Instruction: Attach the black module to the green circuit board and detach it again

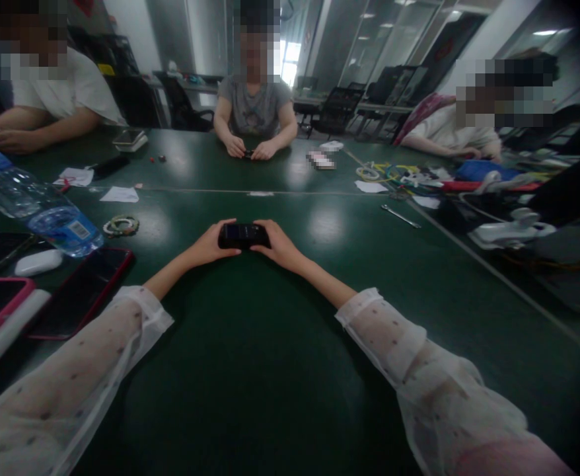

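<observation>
Step in hand, judged: two-handed hold on black handheld device (pixel 244 235), screen toward wearer, over counter (pixel 250 344); counter contact unclear. Left hand (pixel 211 246) grasps left end, right hand (pixel 277 246) right end. Next move calls for even grip. Counts: one device, one wrench (pixel 399 216), one water bottle (pixel 35 205), three co-workers (pixel 255 106).

A small device (pixel 244 236) sits between the left hand (pixel 207 248) and the right hand (pixel 281 248) over the table (pixel 250 370), with a person (pixel 255 109) behind it across the table. To the left lies a bracelet (pixel 130 229), then a bottle (pixel 62 215), with a phone (pixel 84 294) and an earphone case (pixel 38 262) before it. To the right lies a wrench (pixel 401 217), with cables (pixel 386 173) behind it
</observation>
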Demonstrator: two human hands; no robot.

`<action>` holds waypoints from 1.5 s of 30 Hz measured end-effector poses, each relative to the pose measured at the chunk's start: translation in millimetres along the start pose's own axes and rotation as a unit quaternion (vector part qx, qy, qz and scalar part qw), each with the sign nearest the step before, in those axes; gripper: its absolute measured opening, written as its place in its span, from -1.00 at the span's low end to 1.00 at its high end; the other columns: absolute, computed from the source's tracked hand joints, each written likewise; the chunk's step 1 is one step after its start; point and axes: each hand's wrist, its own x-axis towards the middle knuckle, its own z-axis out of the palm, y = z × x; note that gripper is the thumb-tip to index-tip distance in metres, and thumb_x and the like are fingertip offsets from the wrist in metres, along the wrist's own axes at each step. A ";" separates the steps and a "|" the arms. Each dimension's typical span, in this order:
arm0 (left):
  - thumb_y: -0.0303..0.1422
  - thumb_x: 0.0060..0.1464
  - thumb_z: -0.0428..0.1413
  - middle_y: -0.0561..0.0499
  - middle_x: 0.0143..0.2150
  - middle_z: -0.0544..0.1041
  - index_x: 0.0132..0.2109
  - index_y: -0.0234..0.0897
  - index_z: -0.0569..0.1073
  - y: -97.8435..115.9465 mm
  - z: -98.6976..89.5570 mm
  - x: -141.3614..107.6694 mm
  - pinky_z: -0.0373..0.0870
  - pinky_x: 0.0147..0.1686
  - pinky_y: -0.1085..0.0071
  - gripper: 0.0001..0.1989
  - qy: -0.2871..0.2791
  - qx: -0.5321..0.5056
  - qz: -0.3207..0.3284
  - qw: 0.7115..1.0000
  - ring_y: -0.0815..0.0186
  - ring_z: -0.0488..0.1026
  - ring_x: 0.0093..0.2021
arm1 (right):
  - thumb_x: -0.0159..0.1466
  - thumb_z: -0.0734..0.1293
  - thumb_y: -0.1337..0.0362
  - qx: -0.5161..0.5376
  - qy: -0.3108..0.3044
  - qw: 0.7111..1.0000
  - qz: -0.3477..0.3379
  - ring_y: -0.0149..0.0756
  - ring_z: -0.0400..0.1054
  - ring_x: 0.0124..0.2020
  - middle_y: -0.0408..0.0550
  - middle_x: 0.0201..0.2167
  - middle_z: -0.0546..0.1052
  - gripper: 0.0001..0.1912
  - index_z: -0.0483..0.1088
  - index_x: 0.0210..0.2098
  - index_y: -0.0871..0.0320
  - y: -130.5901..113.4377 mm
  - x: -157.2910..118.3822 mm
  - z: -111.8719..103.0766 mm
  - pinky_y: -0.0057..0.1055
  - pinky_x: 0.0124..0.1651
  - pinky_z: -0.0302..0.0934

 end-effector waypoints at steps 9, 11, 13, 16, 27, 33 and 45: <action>-0.11 -0.07 0.35 -0.26 0.27 0.35 0.33 -0.20 0.18 -2.4 0.3 1.2 0.24 0.23 -0.08 -0.11 0.003 0.004 0.005 1.000 -0.06 0.34 0.25 | 0.23 0.45 0.21 0.001 0.001 1.000 0.010 0.02 0.32 0.16 0.14 0.11 0.40 -0.37 0.17 0.22 0.06 -0.5 1.6 1.1 0.18 0.18 0.27; -0.10 -0.07 0.35 -0.26 0.27 0.35 0.33 -0.22 0.18 -0.5 -0.2 1.0 0.24 0.23 -0.07 -0.11 0.002 0.004 0.001 1.000 -0.06 0.33 0.25 | 0.23 0.45 0.21 0.007 0.002 1.000 0.012 0.02 0.32 0.16 0.14 0.11 0.40 -0.36 0.18 0.22 0.07 -0.3 1.9 0.7 0.17 0.19 0.26; -0.09 -0.07 0.35 -0.27 0.27 0.35 0.33 -0.24 0.19 2.3 -1.0 0.7 0.24 0.24 -0.06 -0.11 0.000 0.003 -0.003 1.000 -0.06 0.33 0.26 | 0.22 0.46 0.21 0.018 0.004 1.000 0.016 0.01 0.33 0.17 0.15 0.12 0.41 -0.36 0.19 0.22 0.09 0.7 2.3 0.4 0.14 0.20 0.26; -0.09 -0.07 0.35 -0.28 0.27 0.34 0.32 -0.27 0.19 5.7 -2.2 0.4 0.24 0.24 -0.07 -0.11 -0.003 0.003 -0.005 1.000 -0.07 0.32 0.26 | 0.22 0.46 0.23 0.042 0.008 0.999 0.018 -0.02 0.34 0.17 0.16 0.12 0.42 -0.38 0.21 0.20 0.11 2.0 2.8 -0.3 0.09 0.20 0.26; -0.15 -0.06 0.35 -0.25 0.17 0.45 0.22 -0.28 0.27 -5.6 3.3 2.8 0.35 0.17 -0.04 -0.25 -0.005 -0.061 -0.003 0.998 -0.04 0.43 0.17 | 0.21 0.45 0.06 0.108 0.079 0.990 0.041 -0.06 0.41 0.08 0.10 0.05 0.47 -0.42 0.26 0.13 0.10 1.2 3.0 -2.4 -0.04 0.14 0.31; -0.18 -0.03 0.32 -0.24 0.16 0.45 0.21 -0.30 0.30 -5.0 2.2 5.9 0.35 0.16 -0.03 -0.31 0.000 -0.044 0.033 0.998 -0.04 0.42 0.18 | 0.17 0.44 -0.08 0.151 0.108 0.980 0.067 -0.03 0.41 0.07 0.11 0.03 0.47 -0.36 0.27 0.11 0.10 8.8 4.4 1.1 -0.04 0.12 0.32; -0.18 -0.03 0.31 -0.24 0.14 0.47 0.20 -0.30 0.28 2.4 1.5 2.8 0.40 0.12 -0.02 -0.31 0.002 -0.049 -0.006 0.999 -0.01 0.48 0.11 | 0.18 0.44 -0.07 0.120 0.095 0.987 0.047 -0.06 0.40 0.04 0.07 0.02 0.46 -0.40 0.29 0.09 0.07 -0.8 2.9 -3.7 -0.08 0.08 0.32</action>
